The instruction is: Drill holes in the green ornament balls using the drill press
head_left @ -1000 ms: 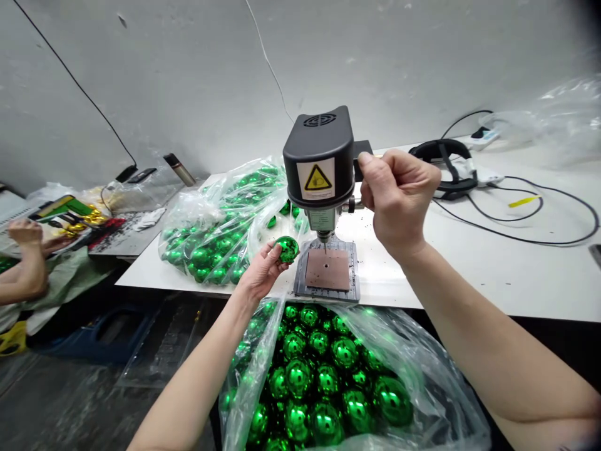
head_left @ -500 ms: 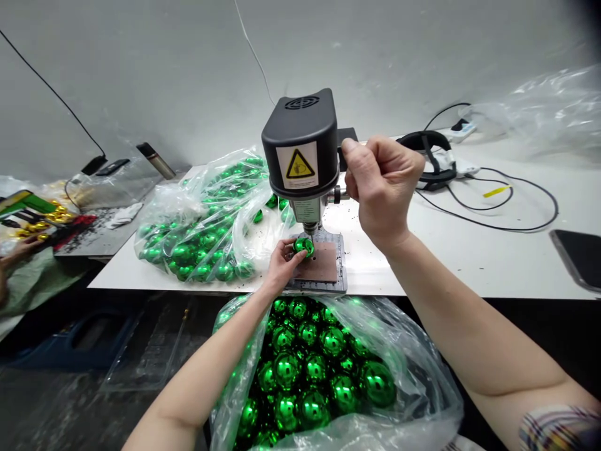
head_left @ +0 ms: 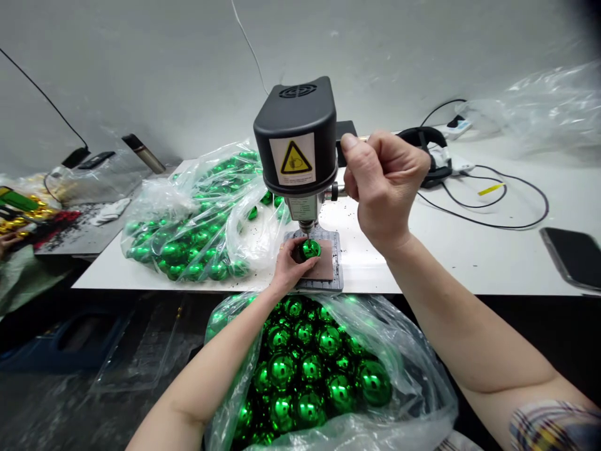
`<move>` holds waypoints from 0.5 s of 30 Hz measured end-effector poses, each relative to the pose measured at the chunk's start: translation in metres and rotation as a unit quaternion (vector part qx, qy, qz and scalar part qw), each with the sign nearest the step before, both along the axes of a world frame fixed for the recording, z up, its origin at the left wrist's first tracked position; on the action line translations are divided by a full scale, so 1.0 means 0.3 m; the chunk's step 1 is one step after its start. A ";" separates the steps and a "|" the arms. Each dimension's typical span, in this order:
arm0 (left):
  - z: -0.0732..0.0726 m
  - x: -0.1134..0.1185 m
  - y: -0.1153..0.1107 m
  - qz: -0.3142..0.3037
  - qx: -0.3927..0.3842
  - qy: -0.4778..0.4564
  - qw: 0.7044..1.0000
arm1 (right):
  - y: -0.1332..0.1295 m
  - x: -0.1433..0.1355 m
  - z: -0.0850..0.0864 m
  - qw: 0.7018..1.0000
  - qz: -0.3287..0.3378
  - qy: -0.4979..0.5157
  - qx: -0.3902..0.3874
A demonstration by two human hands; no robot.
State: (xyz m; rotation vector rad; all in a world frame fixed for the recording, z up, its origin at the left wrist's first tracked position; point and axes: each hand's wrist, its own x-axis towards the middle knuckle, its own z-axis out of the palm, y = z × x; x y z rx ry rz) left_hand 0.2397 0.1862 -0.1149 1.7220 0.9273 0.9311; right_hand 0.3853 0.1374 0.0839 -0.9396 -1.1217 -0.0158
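My left hand (head_left: 292, 263) grips a shiny green ball (head_left: 310, 249) between thumb and fingers, low over the brown pad (head_left: 323, 266) on the base of a small drill press (head_left: 295, 138). The drill's bit comes down to the top of the ball; whether it has entered cannot be made out. My right hand (head_left: 387, 188) is closed in a fist at the right side of the drill head, around what looks like its feed lever, mostly hidden by the fingers. Nearest me, an open plastic bag (head_left: 413, 376) holds many green balls (head_left: 311, 366).
Another clear bag of green balls (head_left: 188, 244) lies left of the drill. To the right are a black headset (head_left: 425, 156) with cables and a phone (head_left: 573, 257). At far left, another person's hand (head_left: 9, 241) is near gold pieces.
My left hand has brought the green ball slightly right, under the drill bit. My right fist stays at the lever with little movement. The view has shifted a bit.
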 end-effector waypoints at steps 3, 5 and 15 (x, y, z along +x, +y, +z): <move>-0.023 0.001 -0.009 0.001 -0.004 -0.008 1.000 | -0.006 -0.001 -0.003 1.000 0.004 -0.003 0.005; -0.038 0.002 -0.014 0.005 -0.012 -0.018 1.000 | -0.010 0.000 -0.008 1.000 -0.002 -0.013 0.001; -0.029 0.010 -0.032 0.004 -0.004 -0.028 1.000 | -0.006 0.005 -0.033 0.999 -0.038 -0.029 -0.010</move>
